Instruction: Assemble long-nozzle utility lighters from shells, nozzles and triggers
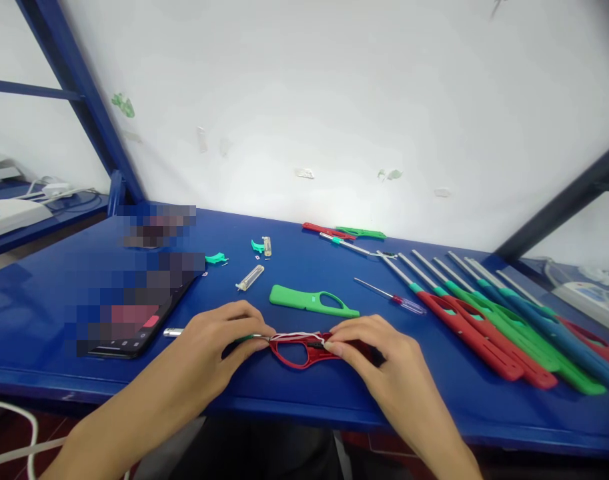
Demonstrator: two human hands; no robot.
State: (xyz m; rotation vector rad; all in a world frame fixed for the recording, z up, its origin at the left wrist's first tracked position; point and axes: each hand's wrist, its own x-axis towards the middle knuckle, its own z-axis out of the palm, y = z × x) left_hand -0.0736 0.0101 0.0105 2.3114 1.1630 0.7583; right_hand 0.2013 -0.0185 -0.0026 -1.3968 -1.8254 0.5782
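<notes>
At the frame's lower centre, a red casing [316, 357] lay left-to-right on the blue table [304, 263], the left hand [234, 333] at its left end, fingers pinching a silver-tipped rod [173, 332], the nearer right hand [379, 347] overlapping it, fingers apparently closed on white wire [297, 335].

texts, numbers: none legible | phone screen [145, 329]: marks too small

Fingers [340, 350] on red casing [320, 357], white wire [299, 334], screwdriver [403, 303]

Red looped handle shell [318, 360], crosswise on blue tabletop [229, 233] — white wire [304, 334] along it, silver rod [173, 332] at left
</notes>
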